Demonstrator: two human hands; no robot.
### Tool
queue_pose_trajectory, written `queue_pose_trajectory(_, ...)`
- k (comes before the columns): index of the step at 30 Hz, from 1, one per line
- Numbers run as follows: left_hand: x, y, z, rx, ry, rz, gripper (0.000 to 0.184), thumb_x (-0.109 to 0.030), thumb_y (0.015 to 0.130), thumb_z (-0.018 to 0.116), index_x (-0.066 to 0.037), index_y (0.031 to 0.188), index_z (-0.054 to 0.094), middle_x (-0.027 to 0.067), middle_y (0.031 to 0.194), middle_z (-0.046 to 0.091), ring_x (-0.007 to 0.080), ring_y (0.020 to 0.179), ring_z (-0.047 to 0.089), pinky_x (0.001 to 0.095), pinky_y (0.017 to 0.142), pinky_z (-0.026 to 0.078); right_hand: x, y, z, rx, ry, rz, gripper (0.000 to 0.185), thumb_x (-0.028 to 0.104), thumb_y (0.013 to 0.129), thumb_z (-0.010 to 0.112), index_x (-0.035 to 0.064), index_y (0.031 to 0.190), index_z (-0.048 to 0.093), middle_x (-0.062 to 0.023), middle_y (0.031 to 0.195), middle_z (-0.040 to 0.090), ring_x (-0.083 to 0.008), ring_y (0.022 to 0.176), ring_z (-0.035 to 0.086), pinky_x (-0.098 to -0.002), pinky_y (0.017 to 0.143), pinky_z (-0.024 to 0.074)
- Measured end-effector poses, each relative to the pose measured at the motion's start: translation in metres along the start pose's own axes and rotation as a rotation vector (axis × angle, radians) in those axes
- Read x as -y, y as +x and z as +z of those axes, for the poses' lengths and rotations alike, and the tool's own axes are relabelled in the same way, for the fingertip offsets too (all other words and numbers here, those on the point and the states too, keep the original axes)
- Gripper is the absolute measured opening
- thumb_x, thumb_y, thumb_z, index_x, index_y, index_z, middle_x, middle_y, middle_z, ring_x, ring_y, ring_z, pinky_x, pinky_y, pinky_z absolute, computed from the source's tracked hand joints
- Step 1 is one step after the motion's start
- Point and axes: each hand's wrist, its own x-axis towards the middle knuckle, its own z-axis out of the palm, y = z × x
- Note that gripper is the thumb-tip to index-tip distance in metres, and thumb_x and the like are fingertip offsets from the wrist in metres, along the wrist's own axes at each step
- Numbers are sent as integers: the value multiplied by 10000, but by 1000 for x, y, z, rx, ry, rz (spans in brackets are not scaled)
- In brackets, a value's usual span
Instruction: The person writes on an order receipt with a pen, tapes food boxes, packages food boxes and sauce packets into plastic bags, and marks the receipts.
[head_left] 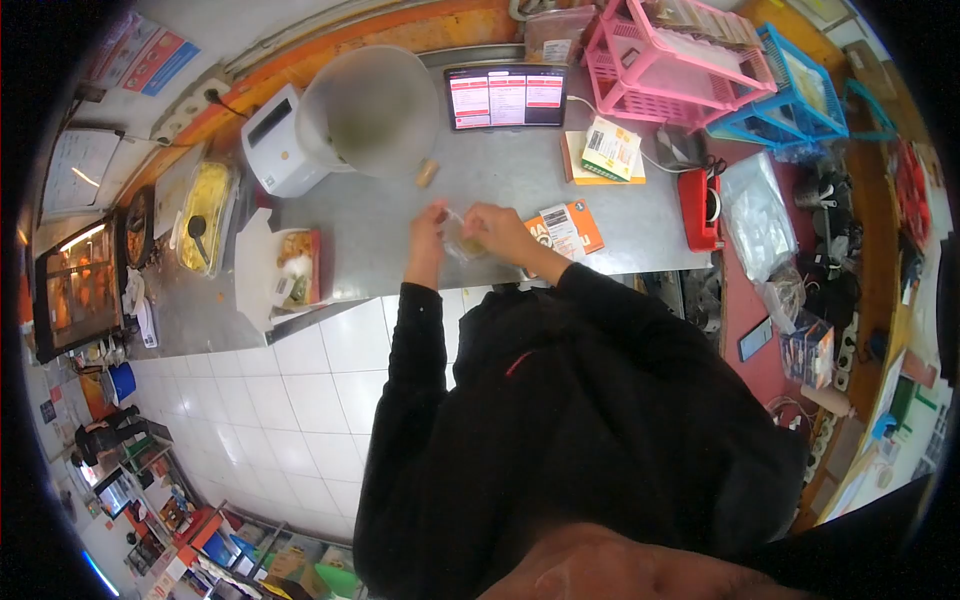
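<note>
A small clear plastic bag (463, 240) with something greenish-yellow inside is held between my two hands over the front of the metal table. My left hand (430, 232) pinches its left side. The fingers of my right hand (497, 232) are closed on its upper right part. Beside my right wrist lies an orange and white box (582, 228) with a printed label on it. To the left stands an open takeaway box (297, 265) with brown fried pieces, something white and something green inside. A small brown piece (427, 173) lies just beyond my left hand.
Behind my hands are a large translucent tub (368, 110), a white machine (285, 140) and a tablet (505, 97). A yellow-filled tray (207, 215) stands left. Right are a red tape dispenser (700, 210), pink baskets (680, 65) and plastic bags (757, 215). The metal table (375, 235) ends near my body.
</note>
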Motion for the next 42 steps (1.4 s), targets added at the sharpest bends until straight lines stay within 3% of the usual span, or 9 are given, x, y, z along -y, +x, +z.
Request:
queue_pose_trajectory(6, 19, 39, -32, 13, -35, -272, 245, -320, 864, 611, -187, 1070, 611, -44, 947, 590, 121, 933, 514, 320, 720, 347, -43, -40, -3, 70, 48, 57, 77, -18, 774, 613, 30, 828, 584, -91, 757, 642, -183, 732, 644, -307, 702, 507)
queue_pose_trajectory(13, 24, 20, -38, 29, 164, -23, 403, -344, 847, 619, -152, 1201, 600, -20, 1041, 597, 125, 959, 508, 350, 757, 400, -59, -45, -5, 179, -45, 11, 171, 52, 742, 683, 74, 901, 625, -101, 925, 661, -217, 907, 629, -340, 810, 489)
queue_pose_trajectory(15, 3, -5, -16, -18, 272, 142, 495, -311, 897, 557, -85, 1333, 496, 71, 1270, 535, 183, 1053, 505, 379, 919, 377, -24, -61, -51, 77, -187, -174, 287, 162, 723, 738, 109, 991, 650, -111, 1089, 627, -285, 1071, 555, -402, 929, 426)
queue_pose_trajectory(16, 37, 30, -49, -6, 432, 580, 531, -311, 948, 503, -29, 1386, 402, 130, 1317, 486, 234, 1112, 488, 387, 986, 347, -21, -67, -65, -72, -174, -235, 289, 186, 728, 741, 116, 994, 652, -103, 1081, 633, -290, 1052, 565, -404, 920, 432)
queue_pose_trajectory(24, -9, -108, 91, -481, 535, 935, 454, -240, 965, 494, -26, 1354, 396, 159, 1259, 471, 255, 1065, 491, 361, 914, 410, -130, -207, -398, -1075, -753, 362, 281, -51, 744, 488, 30, 952, 659, -183, 969, 652, -347, 915, 610, -417, 833, 467)
queue_pose_trajectory(29, 34, -125, 185, -326, 539, 846, 382, -200, 955, 505, -29, 1292, 450, 115, 1147, 511, 199, 974, 503, 330, 856, 425, -271, -315, -535, -343, -1103, 1047, 133, 149, 691, 638, 127, 818, 667, -96, 891, 682, -307, 851, 641, -412, 748, 510)
queue_pose_trajectory(33, 81, -123, 273, -161, 463, 853, 294, -174, 942, 525, -23, 1193, 514, 82, 1018, 558, 179, 886, 525, 313, 806, 445, -242, -318, -563, -117, -904, 801, 183, 270, 657, 665, 124, 768, 670, -81, 789, 677, -281, 765, 653, -398, 689, 521)
queue_pose_trajectory(39, 165, -143, 515, 601, 646, 931, 197, -108, 828, 645, -33, 1008, 616, 113, 925, 608, 254, 877, 584, 329, 777, 466, -257, -337, -563, -432, -698, 601, 126, 169, 749, 671, 85, 843, 679, -98, 770, 666, -283, 751, 648, -399, 683, 504)
queue_pose_trajectory(42, 204, -136, 625, 989, 977, 1043, 736, -282, 724, 745, -42, 1337, 418, 183, 1325, 451, 350, 1246, 415, 489, 1005, 328, -263, -340, -561, -583, -576, 516, 178, 168, 744, 683, 74, 894, 670, -125, 788, 659, -291, 768, 644, -405, 701, 501)
